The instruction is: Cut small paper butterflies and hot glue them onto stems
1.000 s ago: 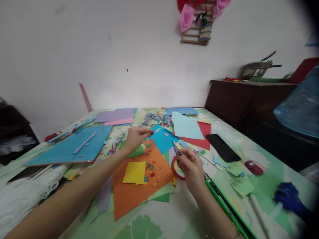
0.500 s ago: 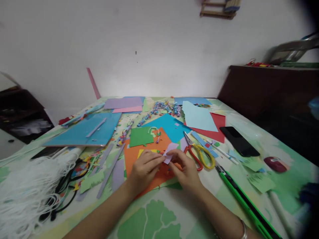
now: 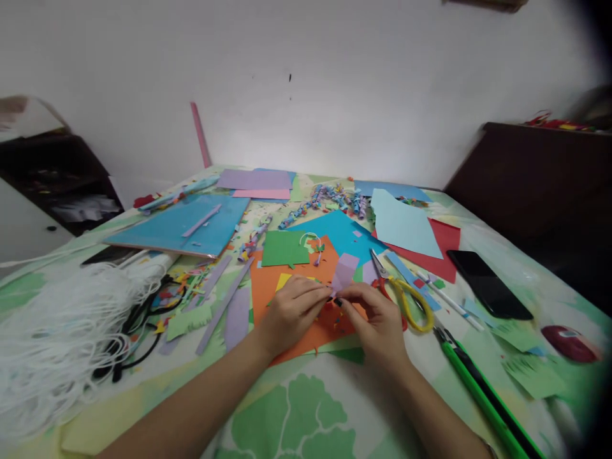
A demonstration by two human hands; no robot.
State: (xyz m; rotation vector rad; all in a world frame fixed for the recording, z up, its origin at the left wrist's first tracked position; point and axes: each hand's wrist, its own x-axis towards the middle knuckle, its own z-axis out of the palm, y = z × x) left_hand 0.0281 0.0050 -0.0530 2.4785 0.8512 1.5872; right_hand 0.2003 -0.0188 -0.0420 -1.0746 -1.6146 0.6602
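Observation:
A short strip of purple paper (image 3: pixel 345 269) stands up between the fingertips of both hands. My left hand (image 3: pixel 294 313) is closed in a pinch at its lower left edge. From the other side my right hand (image 3: pixel 377 322) pinches the strip's lower end, with a small dark spot at the fingertips that I cannot make out. Under the hands lies orange paper (image 3: pixel 268 290) with small paper scraps on it. Green paper (image 3: pixel 285 248) and a yellow piece (image 3: pixel 285 280) rest on the orange one. Scissors (image 3: pixel 411 303) with red and yellow handles lie beside my right hand.
A green box cutter (image 3: pixel 482 382), a black phone (image 3: pixel 488 284) and a red computer mouse (image 3: pixel 568 343) are on the right. White string (image 3: pixel 62 357) is heaped on the left. Blue sheets (image 3: pixel 186 223) and curled paper garlands (image 3: pixel 329 197) lie farther back.
The purple strip has turned from slanting low between the hands to standing upright above the fingertips. The fingertips have come closer together. The whole view has shifted left.

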